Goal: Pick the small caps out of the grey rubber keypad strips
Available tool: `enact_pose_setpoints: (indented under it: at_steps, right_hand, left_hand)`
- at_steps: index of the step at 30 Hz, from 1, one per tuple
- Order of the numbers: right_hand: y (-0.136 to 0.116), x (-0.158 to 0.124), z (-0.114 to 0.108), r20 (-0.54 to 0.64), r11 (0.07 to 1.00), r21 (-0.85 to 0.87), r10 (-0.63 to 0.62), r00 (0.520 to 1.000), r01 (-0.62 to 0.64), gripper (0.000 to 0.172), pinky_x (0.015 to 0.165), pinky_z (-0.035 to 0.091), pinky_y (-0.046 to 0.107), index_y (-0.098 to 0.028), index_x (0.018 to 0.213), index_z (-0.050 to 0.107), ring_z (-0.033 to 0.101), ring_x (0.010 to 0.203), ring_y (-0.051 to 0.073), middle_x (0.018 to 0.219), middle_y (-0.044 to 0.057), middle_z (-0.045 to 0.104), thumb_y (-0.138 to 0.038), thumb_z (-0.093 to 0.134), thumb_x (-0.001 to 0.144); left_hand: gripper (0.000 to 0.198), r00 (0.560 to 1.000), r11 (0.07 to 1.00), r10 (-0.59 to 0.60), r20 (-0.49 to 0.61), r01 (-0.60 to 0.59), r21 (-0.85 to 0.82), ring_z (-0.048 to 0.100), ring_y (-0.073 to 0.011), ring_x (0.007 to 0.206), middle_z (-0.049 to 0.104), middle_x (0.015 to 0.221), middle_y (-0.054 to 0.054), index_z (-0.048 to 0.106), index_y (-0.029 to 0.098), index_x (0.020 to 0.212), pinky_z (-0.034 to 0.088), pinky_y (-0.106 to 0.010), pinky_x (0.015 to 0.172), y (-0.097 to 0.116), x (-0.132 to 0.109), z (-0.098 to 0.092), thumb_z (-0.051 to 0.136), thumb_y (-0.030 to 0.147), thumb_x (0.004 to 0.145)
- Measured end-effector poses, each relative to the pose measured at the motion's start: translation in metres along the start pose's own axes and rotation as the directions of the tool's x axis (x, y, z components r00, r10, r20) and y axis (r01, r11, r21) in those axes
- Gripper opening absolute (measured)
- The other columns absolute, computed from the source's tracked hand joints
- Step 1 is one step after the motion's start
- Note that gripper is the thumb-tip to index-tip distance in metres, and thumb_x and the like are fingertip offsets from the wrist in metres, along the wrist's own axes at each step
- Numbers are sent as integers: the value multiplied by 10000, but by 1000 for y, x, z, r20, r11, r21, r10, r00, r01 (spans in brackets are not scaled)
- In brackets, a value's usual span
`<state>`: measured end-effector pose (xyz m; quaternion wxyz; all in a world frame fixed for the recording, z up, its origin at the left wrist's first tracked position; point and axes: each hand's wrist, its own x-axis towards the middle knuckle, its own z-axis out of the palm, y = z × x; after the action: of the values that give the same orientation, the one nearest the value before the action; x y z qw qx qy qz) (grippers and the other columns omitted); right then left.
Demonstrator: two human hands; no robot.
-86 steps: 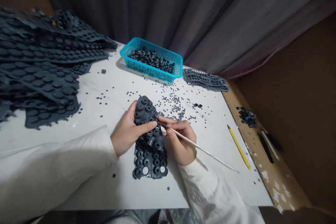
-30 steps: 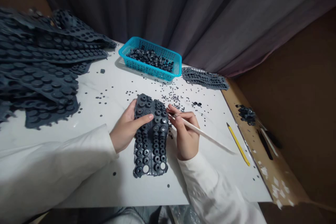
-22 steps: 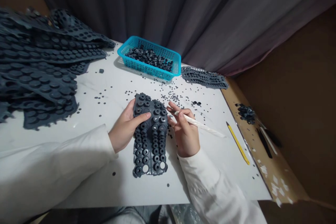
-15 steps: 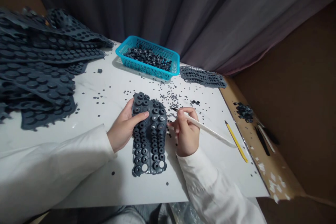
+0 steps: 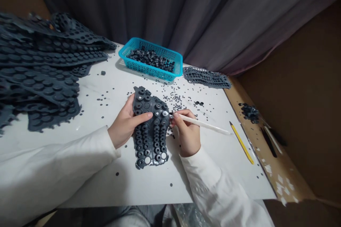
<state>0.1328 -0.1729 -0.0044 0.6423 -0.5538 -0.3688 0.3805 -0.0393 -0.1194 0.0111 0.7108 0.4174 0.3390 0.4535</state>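
A dark grey rubber sheet (image 5: 151,131) with rows of ring-shaped parts is raised over the table, its left edge gripped by my left hand (image 5: 126,122), thumb across the front. Two round openings near its bottom edge show white. In my right hand (image 5: 187,131) is a white pen-like tool (image 5: 205,124) with a dark tip, pinched near that end. The tip is at the sheet's right edge, beside a ring in the upper half; whether it touches the ring I cannot tell. Small dark discs (image 5: 177,103) lie scattered on the table behind the sheet.
A blue basket (image 5: 149,71) of small dark parts stands at the back. Large ribbed rubber sheets (image 5: 53,88) are heaped at left, a perforated strip (image 5: 206,77) lies at back right. A yellow pencil-like tool (image 5: 241,142) and dark pieces (image 5: 249,112) are at right.
The rubber sheet has been raised slightly and tilted in my left hand. My right hand has brought the tool's tip from behind the sheet's edge down to its right side.
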Motion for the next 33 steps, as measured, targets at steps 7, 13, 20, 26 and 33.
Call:
enact_pose_setpoints:
  at_steps: [7, 13, 20, 26, 33]
  right_hand:
    - [-16, -7, -2, 29, 943, -108, -315, 949, 316, 96, 651, 574, 334, -225, 769, 684, 664, 609, 160, 667, -1, 698, -296, 748, 766]
    - [-25, -13, -4, 379, 765, -162, -535, 755, 624, 123, 914, 543, 464, -259, 850, 692, 691, 936, 223, 957, 47, 745, -157, 718, 787]
    - [-20, -13, -5, 405, 777, -166, -507, 760, 607, 154, 951, 526, 499, -258, 903, 665, 683, 1042, 242, 1091, 58, 744, -139, 696, 812]
    - [-18, -13, -3, 419, 790, -144, -496, 760, 596, 153, 936, 534, 483, -250, 899, 665, 683, 1048, 238, 1079, 64, 750, -130, 695, 810]
    - [-14, -13, -1, 393, 837, -138, -444, 805, 529, 92, 917, 545, 470, -249, 863, 659, 697, 1008, 231, 1039, 57, 761, -172, 688, 823]
  left_hand:
    - [720, 998, 987, 48, 48, -55, 152, 616, -273, 1118, 656, 1156, -68, 451, 231, 1248, 480, -373, 981, -3, -3, 0, 844, 271, 647]
    - [693, 996, 976, 87, 32, -92, 196, 595, -274, 1146, 640, 1179, -62, 460, 231, 1245, 455, -382, 1005, -3, -2, 1, 833, 290, 663]
    - [694, 996, 966, 91, 16, -92, 243, 595, -289, 1136, 642, 1158, -69, 462, 218, 1246, 438, -412, 1017, -3, -4, 1, 824, 305, 660]
    - [755, 996, 949, 91, 7, -89, 302, 532, -314, 1219, 594, 1249, -107, 419, 197, 1313, 381, -441, 1070, -3, -5, 1, 807, 316, 676]
    - [776, 996, 942, 87, -14, -78, 325, 537, -318, 1207, 594, 1237, -103, 408, 206, 1337, 391, -442, 1060, -3, -7, 1, 797, 319, 675]
